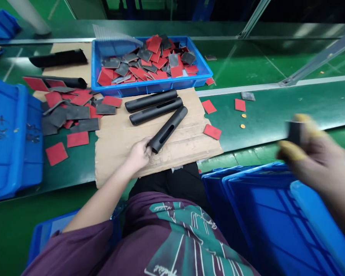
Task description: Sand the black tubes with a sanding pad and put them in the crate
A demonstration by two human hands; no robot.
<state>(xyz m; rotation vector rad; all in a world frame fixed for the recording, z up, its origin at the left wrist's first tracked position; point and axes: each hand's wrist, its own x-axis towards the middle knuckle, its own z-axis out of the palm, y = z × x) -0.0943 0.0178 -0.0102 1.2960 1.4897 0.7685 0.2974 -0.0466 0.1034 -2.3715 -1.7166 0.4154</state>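
Observation:
My left hand [138,156] grips the near end of a black tube [169,129] with a long slot in its side. This tube lies slanted on a flat piece of cardboard [117,147]. Just beyond it rest two similar black tubes, one slotted tube [156,111] and one farther tube [151,100]. Far to the right, my right hand [319,153] is raised and a little blurred, with yellow coverings on thumb and finger. Pinched between them is a small dark pad [295,133].
A blue tray [115,91] at the back holds many red and grey pads. Loose pads [78,112] are heaped on the left, beside a blue bin [31,142]. More black tubes [60,58] lie at the back left. Blue crates [264,207] stand below right.

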